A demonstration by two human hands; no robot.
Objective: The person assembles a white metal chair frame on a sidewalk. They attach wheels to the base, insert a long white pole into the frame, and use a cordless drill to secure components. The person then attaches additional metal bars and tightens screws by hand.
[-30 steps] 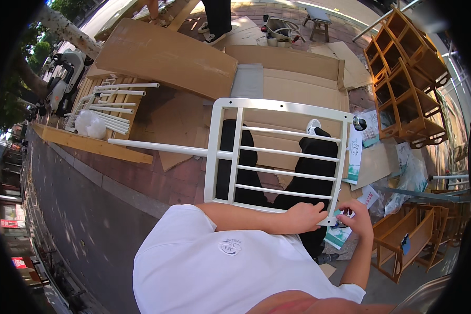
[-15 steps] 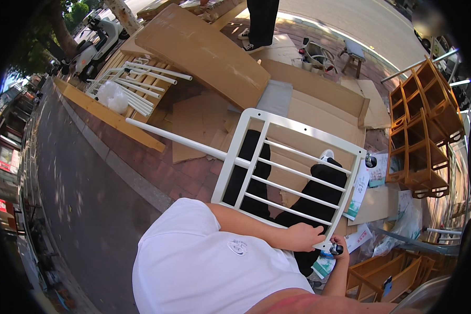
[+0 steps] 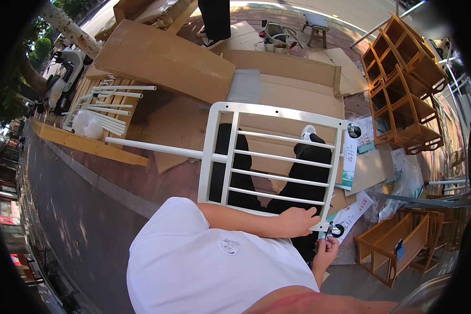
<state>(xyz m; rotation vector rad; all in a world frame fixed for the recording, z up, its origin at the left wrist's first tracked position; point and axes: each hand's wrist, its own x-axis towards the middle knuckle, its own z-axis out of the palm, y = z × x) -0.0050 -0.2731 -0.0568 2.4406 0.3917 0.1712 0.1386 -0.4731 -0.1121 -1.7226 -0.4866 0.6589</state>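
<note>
A white metal frame with several crossbars (image 3: pixel 278 175) lies across my black-trousered legs. A white tube (image 3: pixel 159 147) runs out from its left side. Black caster wheels sit at its right corners, one far (image 3: pixel 354 130) and one near (image 3: pixel 337 230). My left hand (image 3: pixel 297 222) reaches across and closes on the frame's near right corner. Just below the near caster, my right hand (image 3: pixel 327 248) has its fingers pinched together at the caster's base. Whatever lies between those fingertips is too small to make out.
White tubes (image 3: pixel 110 112) and a plastic bag (image 3: pixel 88 124) lie on wooden slats at left. Large cardboard (image 3: pixel 165 60) covers the paving ahead. Brown wooden racks (image 3: pixel 403 89) stand at right, another (image 3: pixel 395 243) nearer. A person's black-trousered legs (image 3: pixel 215 21) show beyond, near a stool (image 3: pixel 316 26).
The view has shifted, so the surroundings sit further left and higher. My right hand has slid from around the near caster to just below it; my left hand stays at the corner.
</note>
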